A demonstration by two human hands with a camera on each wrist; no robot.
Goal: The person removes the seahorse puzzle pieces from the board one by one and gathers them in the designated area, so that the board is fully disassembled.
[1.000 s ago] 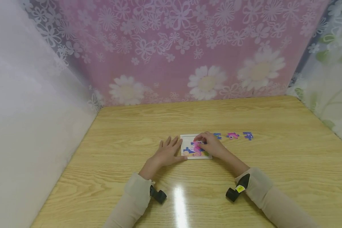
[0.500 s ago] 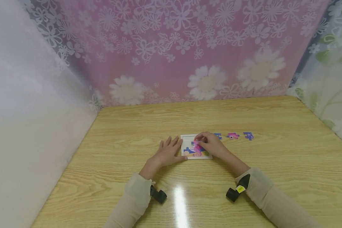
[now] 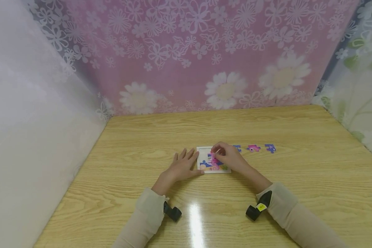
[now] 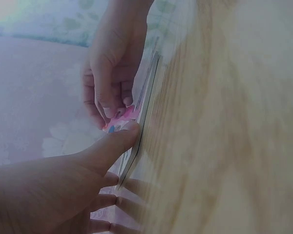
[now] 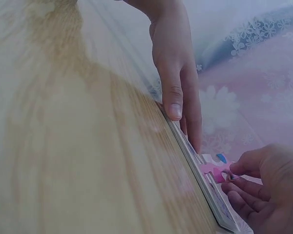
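A white-framed jigsaw puzzle tray [image 3: 204,148] lies on the wooden table, its lower part filled with pieces showing a pink seahorse tail and blue water. My left hand [image 3: 180,168] rests at the tray's left side, fingers spread, thumb on the lower-left corner of the frame. Over the tray, my right hand [image 3: 230,158] pinches a pink puzzle piece [image 5: 216,170] between thumb and fingers. In the right wrist view this piece stands tilted, close over the tray. My right fingers hide the tray's upper right part.
Right of the tray, loose puzzle pieces lie in a row: a blue piece [image 3: 237,148] partly behind my right hand, a pink piece with an eye [image 3: 253,148], and a blue starfish piece [image 3: 270,148]. A floral curtain [image 3: 179,62] stands along the table's back edge.
My right hand shifts and tilts the pink piece slightly over the tray, staying in nearly the same spot. The left hand and the loose pieces stay in place.
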